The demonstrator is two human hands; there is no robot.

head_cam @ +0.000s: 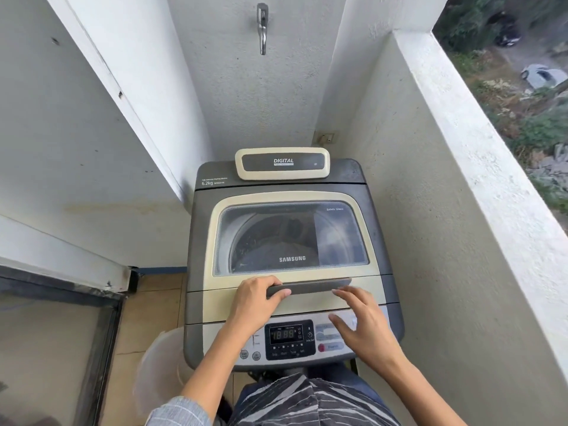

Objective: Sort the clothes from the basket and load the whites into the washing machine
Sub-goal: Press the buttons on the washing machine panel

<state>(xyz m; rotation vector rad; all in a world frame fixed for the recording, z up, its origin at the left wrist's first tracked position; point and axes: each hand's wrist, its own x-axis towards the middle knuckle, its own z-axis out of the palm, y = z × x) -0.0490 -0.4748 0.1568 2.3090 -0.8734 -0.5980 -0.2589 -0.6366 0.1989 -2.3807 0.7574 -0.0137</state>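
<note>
Clearly SAMSUNG washing machine (289, 241), left hand (256, 298) gripping handle (310, 287).

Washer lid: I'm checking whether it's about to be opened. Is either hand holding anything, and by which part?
The left hand grips the lid handle at its left end; the right hand holds nothing.

Wall tap (262, 27) above, switch plate (326, 137) in corner, two parked cars (542, 75) below balcony, poss. pale bucket (161, 361) lower left.
</note>
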